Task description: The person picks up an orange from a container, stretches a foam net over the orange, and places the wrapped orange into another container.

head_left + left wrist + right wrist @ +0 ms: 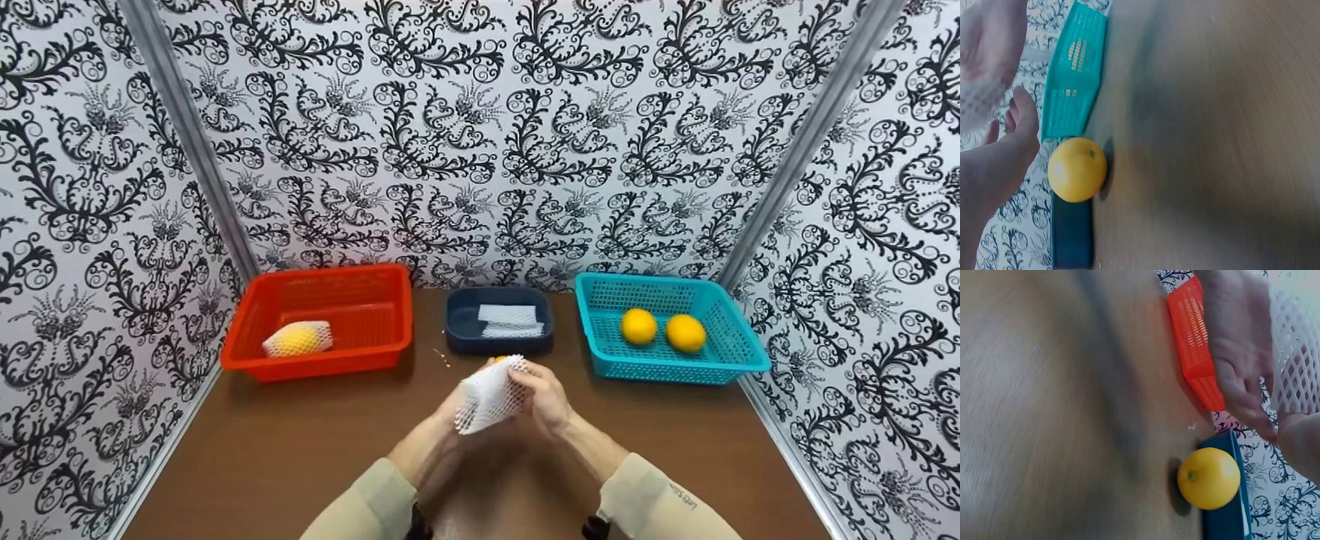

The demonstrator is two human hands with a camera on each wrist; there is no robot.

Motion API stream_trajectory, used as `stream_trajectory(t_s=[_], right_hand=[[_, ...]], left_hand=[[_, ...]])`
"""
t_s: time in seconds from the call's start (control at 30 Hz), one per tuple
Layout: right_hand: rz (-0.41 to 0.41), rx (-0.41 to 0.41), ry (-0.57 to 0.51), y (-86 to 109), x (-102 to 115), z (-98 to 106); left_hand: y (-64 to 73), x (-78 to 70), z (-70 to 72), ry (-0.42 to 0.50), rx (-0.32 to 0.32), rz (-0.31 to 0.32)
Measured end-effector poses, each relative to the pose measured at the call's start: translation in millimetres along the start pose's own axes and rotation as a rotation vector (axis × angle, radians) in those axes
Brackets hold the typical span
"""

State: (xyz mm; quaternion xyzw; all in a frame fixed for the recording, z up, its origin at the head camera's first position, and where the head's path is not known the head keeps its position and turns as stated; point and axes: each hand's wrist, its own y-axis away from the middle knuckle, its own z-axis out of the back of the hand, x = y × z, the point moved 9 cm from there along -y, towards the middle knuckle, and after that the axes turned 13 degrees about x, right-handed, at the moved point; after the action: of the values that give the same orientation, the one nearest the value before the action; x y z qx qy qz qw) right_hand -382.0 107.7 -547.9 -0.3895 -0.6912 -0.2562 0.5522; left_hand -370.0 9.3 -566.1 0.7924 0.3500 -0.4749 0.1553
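Observation:
A white foam net sleeve [491,397] is held up between both hands, over the table. My right hand [546,397] pinches its upper right edge between thumb and fingers. My left hand [448,409] is mostly hidden behind the sleeve in the head view; the right wrist view shows the left hand [1235,354] alongside the mesh with its fingers extended. An orange [1077,170] sits on the table below and beyond the hands, close in front of the dark blue box. Only a sliver of that orange [500,360] shows past the sleeve in the head view.
A red basket [322,366] at the left contains a sleeved orange [298,340]. More foam sleeves [510,315] lie in the dark blue box [457,345] at the centre back. Two oranges [639,327] sit in the teal basket [667,371] at the right. Patterned walls enclose the table.

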Motion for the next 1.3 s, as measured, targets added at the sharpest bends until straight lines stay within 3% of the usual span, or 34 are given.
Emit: stream_trajectory(t_s=[0.1, 0.23, 0.37, 0.47, 0.7, 0.87, 1.1, 1.3], right_hand=[[-0.027, -0.022, 0.012, -3.7, -5, 2], [-0.044, -0.059, 0.018, -7.4, -9, 7], [-0.06, -0.123, -0.005, -8.5, -12, 15], [-0.05, -0.165, -0.043, -8.3, -12, 19], [-0.003, -0.236, -0.104, -12.4, -11, 30], [-0.006, -0.325, -0.058, -16.2, -12, 44], [-0.054, -0.419, -0.02, -27.2, -22, 65], [-0.118, -0.484, 0.033, -34.8, -31, 83]], left_hand=[[-5.0, -1.5, 1.2, -0.041, -0.043, -0.037], [-1.5, -8.0, 20.2, -0.136, -0.227, -0.129], [2.9, -13.2, 36.6, -0.132, -0.376, -0.19], [1.2, -15.2, 42.8, -0.084, -0.406, -0.215], [-7.4, -20.9, 50.5, 0.021, -0.389, -0.233], [-16.4, -23.4, 57.5, -0.039, -0.416, -0.194], [-25.9, -19.1, 72.2, -0.175, -0.521, -0.049], [-26.9, -12.5, 82.8, -0.233, -0.609, 0.065]])
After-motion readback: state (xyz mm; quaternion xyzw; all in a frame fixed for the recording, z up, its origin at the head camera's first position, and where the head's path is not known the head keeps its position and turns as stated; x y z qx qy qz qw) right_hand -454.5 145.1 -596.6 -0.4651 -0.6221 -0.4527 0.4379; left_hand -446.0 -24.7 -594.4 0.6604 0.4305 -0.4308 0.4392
